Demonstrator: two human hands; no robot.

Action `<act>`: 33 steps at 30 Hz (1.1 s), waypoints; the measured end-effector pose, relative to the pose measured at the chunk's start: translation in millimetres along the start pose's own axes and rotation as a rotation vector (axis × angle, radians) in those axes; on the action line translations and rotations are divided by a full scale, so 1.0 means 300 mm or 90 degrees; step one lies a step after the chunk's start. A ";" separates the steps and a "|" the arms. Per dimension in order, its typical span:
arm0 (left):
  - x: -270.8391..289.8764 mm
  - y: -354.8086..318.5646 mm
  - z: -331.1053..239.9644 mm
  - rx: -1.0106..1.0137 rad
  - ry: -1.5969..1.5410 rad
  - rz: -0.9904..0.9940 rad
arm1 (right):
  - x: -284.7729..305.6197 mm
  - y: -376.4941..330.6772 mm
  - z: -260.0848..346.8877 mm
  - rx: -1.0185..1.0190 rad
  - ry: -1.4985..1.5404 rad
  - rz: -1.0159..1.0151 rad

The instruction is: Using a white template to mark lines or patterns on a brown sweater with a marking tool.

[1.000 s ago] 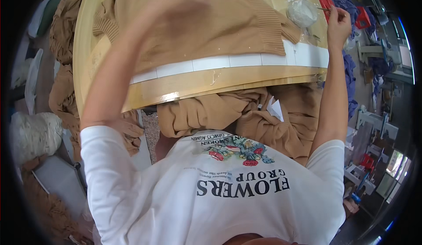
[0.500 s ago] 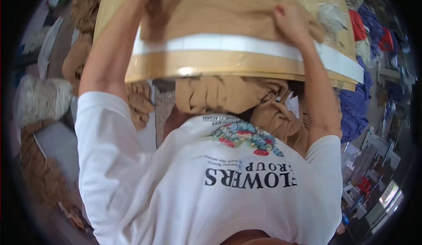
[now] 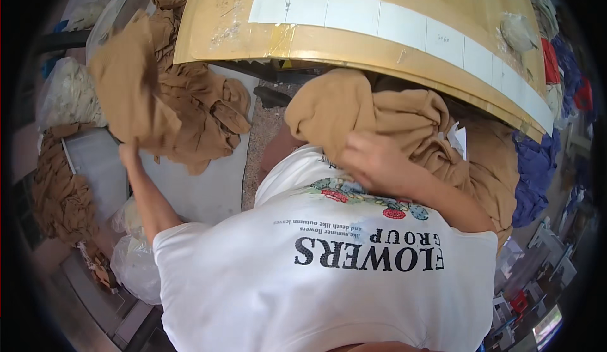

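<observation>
Off to the left, my left hand (image 3: 128, 153) grips the lower edge of a tan cloth piece (image 3: 126, 74), which hangs spread above a heap of brown cloth (image 3: 205, 109). The fingers are partly hidden by the fabric. My right hand (image 3: 373, 161) is at my lap, its fingers curled against a bunched tan cloth (image 3: 338, 102) and closed on its near edge. That bundle lies over my legs, below the front edge of the yellow table (image 3: 379, 55), with a small white tag (image 3: 456, 140) showing among its folds.
A white paper strip with marked sections (image 3: 354, 12) runs along the table's front. A clear plastic bag (image 3: 518, 31) sits at its right side. Purple cloth (image 3: 534, 175) is piled at the right; bagged pale cloth (image 3: 69, 96) and more brown cloth (image 3: 60, 194) lie at the left.
The tan cloth has left the tabletop; my left hand has swung it out to the left. My right hand has come back from the table to the bundle on my lap.
</observation>
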State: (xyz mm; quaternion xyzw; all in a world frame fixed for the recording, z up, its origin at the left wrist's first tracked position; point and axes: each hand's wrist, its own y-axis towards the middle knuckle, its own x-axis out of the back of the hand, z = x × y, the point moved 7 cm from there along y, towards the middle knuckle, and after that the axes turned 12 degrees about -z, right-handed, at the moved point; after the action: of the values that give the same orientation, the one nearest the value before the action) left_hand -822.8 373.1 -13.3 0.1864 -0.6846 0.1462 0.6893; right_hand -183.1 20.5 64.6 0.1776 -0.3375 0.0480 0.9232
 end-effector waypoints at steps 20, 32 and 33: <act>0.218 -1.616 -1.484 -1.045 0.275 0.538 | -0.066 -0.107 0.118 -0.048 0.086 -0.130; 0.535 -1.401 -1.281 -0.355 -1.101 0.862 | 0.196 0.009 0.051 -0.107 0.123 -0.305; 0.566 -1.392 -1.275 -0.433 -1.151 0.895 | 0.238 0.064 0.051 -0.068 0.079 -0.326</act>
State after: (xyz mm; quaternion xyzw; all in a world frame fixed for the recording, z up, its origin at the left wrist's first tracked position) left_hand -288.5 168.2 135.3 -0.3859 -0.8776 0.1183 -0.2588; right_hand -141.6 30.6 126.9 0.2049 -0.2264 -0.1940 0.9323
